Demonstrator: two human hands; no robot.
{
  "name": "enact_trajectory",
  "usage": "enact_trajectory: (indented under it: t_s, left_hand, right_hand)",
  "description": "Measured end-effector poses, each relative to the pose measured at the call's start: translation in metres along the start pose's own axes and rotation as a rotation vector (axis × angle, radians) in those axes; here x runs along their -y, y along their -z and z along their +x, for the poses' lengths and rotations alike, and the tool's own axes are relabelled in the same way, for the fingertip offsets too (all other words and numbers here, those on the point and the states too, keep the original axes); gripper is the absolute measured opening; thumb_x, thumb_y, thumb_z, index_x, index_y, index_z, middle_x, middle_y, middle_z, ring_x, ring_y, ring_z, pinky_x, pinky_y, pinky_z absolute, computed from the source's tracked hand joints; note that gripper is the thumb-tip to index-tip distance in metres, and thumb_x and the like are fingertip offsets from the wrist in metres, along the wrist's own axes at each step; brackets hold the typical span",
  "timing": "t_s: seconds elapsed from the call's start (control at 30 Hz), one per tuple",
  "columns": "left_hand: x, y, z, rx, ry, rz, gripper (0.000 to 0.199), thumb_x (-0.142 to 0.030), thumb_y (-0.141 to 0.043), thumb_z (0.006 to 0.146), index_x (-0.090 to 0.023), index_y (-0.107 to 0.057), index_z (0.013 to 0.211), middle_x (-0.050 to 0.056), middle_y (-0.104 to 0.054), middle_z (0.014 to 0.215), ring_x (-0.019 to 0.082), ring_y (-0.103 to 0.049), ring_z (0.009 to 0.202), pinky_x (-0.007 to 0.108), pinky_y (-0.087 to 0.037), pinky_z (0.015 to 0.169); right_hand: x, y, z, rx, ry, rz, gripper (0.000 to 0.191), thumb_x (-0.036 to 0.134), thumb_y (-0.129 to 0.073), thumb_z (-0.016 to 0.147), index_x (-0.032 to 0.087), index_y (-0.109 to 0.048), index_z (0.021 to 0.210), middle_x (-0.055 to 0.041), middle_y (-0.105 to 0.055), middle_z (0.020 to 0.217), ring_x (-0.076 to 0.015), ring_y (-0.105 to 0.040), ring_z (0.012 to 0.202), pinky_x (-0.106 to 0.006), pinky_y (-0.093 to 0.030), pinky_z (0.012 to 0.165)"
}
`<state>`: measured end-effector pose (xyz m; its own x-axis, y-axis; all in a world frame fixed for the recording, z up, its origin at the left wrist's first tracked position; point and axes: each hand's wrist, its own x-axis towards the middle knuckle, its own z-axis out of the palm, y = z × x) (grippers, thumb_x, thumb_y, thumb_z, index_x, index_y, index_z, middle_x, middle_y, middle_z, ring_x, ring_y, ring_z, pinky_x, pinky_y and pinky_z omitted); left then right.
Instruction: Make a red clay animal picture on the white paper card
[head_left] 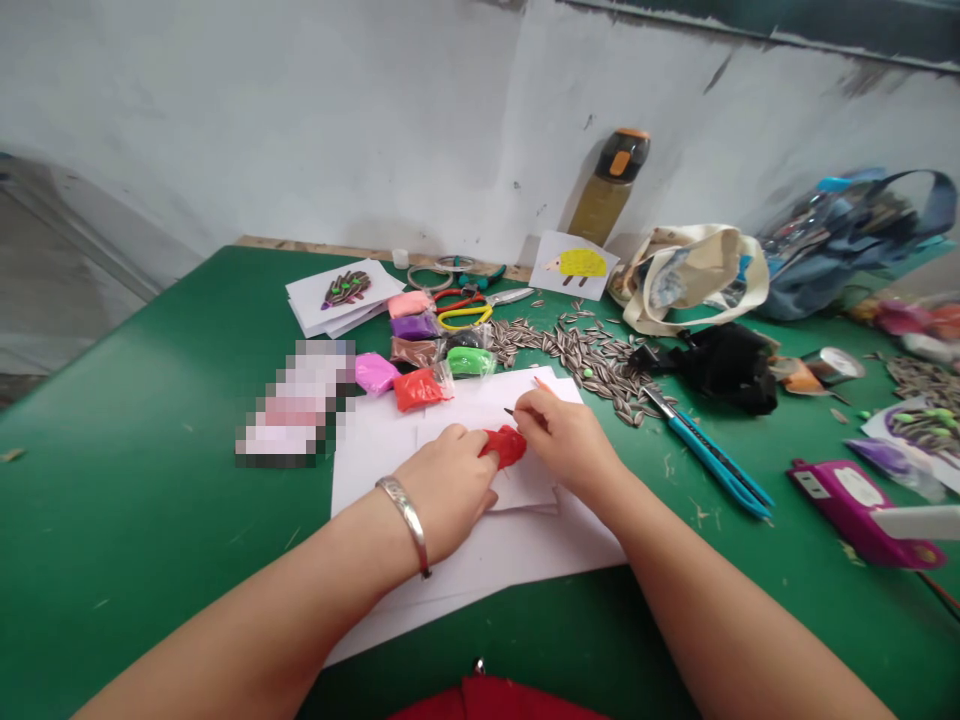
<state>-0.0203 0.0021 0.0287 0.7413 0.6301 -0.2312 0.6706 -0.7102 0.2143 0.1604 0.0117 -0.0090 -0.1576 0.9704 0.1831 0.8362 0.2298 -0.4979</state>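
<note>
My left hand (450,480), with a silver bracelet (405,520) at the wrist, rests on small white paper sheets (525,495). Its fingers are closed on a crumpled, shiny red piece (507,446); whether it is clay or a wrapper I cannot make out. Beside it my right hand (559,430) pinches a slim pencil (510,412), whose dark tip points left over the red piece. A slender orange end (541,384) shows above that hand. Larger white paper (480,590) lies underneath.
Several clay packets (424,388) lie beyond the paper. Behind are scissors (465,315), sunflower seeds (592,355) and a hedgehog drawing (574,265). A blue utility knife (712,455) and a magenta device (862,510) lie right; a blurred-out rectangular object (296,405) lies left.
</note>
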Motion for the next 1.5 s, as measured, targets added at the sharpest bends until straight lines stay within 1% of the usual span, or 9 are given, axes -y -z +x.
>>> enact_trajectory:
  t_s: [0.13, 0.37, 0.47, 0.6, 0.83, 1.0, 1.13, 1.3, 1.5]
  left_hand:
    - [-0.001, 0.001, 0.0, 0.012, 0.004, -0.002, 0.021, -0.025, -0.055, 0.088, -0.013, -0.065, 0.102, 0.011, -0.062, 0.105, 0.026, -0.054, 0.096, 0.038, -0.044, 0.084]
    - [0.0, -0.001, 0.0, -0.007, 0.001, -0.016, 0.019, -0.024, -0.056, 0.087, -0.014, -0.064, 0.1, 0.011, -0.062, 0.103, 0.025, -0.055, 0.094, 0.036, -0.045, 0.082]
    - [0.001, -0.002, 0.0, -0.009, 0.002, -0.021, 0.02, -0.025, -0.055, 0.087, -0.013, -0.065, 0.101, 0.011, -0.062, 0.105, 0.026, -0.054, 0.095, 0.037, -0.044, 0.082]
    - [0.001, -0.003, 0.0, 0.005, 0.009, -0.023, 0.023, -0.026, -0.054, 0.088, -0.013, -0.064, 0.104, 0.011, -0.062, 0.106, 0.026, -0.054, 0.096, 0.038, -0.044, 0.084]
    - [0.001, -0.003, 0.0, -0.021, -0.008, -0.001, 0.021, -0.026, -0.055, 0.087, -0.014, -0.065, 0.102, 0.01, -0.062, 0.104, 0.025, -0.054, 0.095, 0.037, -0.045, 0.083]
    - [0.001, -0.004, 0.0, -0.013, -0.005, -0.003, 0.022, -0.026, -0.055, 0.088, -0.013, -0.065, 0.102, 0.011, -0.062, 0.105, 0.026, -0.054, 0.096, 0.038, -0.045, 0.085]
    - [0.002, -0.004, 0.001, -0.006, 0.01, -0.023, 0.022, -0.026, -0.055, 0.088, -0.013, -0.065, 0.103, 0.011, -0.061, 0.108, 0.026, -0.054, 0.097, 0.038, -0.045, 0.085]
    - [0.002, -0.002, 0.001, 0.013, 0.011, -0.028, 0.024, -0.027, -0.054, 0.089, -0.013, -0.065, 0.105, 0.011, -0.061, 0.107, 0.027, -0.053, 0.098, 0.039, -0.045, 0.086]
    - [0.0, -0.002, 0.0, 0.015, 0.009, -0.021, 0.022, -0.025, -0.053, 0.089, -0.013, -0.064, 0.103, 0.011, -0.061, 0.106, 0.027, -0.053, 0.096, 0.039, -0.045, 0.085]
  right_hand:
    - [-0.004, 0.004, 0.0, -0.009, -0.04, 0.035, 0.018, 0.017, -0.046, 0.084, 0.024, -0.058, 0.073, 0.0065, -0.049, 0.055, -0.0115, -0.046, 0.05, -0.028, -0.047, 0.08]
    - [-0.016, 0.001, 0.005, 0.044, 0.149, 0.095, 0.023, 0.014, -0.042, 0.087, 0.022, -0.058, 0.072, 0.006, -0.056, 0.064, -0.0114, -0.049, 0.058, -0.039, -0.033, 0.108]
    - [-0.017, -0.002, 0.006, 0.078, 0.202, 0.086, 0.02, 0.013, -0.044, 0.087, 0.021, -0.059, 0.077, 0.004, -0.06, 0.071, -0.0121, -0.054, 0.068, -0.042, -0.028, 0.111]
    - [-0.015, -0.006, 0.006, 0.096, 0.209, -0.028, 0.021, 0.013, -0.044, 0.087, 0.02, -0.061, 0.077, -0.0009, -0.059, 0.076, -0.015, -0.055, 0.077, -0.042, -0.033, 0.107]
    - [-0.016, -0.009, 0.006, 0.059, 0.18, 0.02, 0.02, 0.012, -0.045, 0.087, 0.02, -0.06, 0.076, 0.0026, -0.058, 0.071, -0.0126, -0.054, 0.071, -0.039, -0.028, 0.112]
    - [-0.015, -0.01, 0.007, 0.066, 0.162, -0.018, 0.022, 0.011, -0.046, 0.086, 0.02, -0.06, 0.072, 0.0006, -0.058, 0.072, -0.0141, -0.054, 0.073, -0.038, -0.034, 0.107]
    - [-0.014, -0.01, 0.008, 0.057, 0.156, 0.021, 0.021, 0.01, -0.047, 0.085, 0.021, -0.059, 0.071, 0.0034, -0.056, 0.067, -0.0122, -0.052, 0.068, -0.038, -0.028, 0.112]
    - [-0.014, -0.011, 0.008, 0.049, 0.146, 0.0, 0.023, 0.011, -0.045, 0.085, 0.02, -0.057, 0.067, 0.0007, -0.057, 0.069, -0.0144, -0.052, 0.07, -0.04, -0.033, 0.109]
    - [-0.017, -0.011, 0.009, 0.057, 0.106, 0.105, 0.022, 0.011, -0.046, 0.083, 0.022, -0.055, 0.066, 0.0063, -0.053, 0.061, -0.0103, -0.045, 0.056, -0.038, -0.027, 0.114]
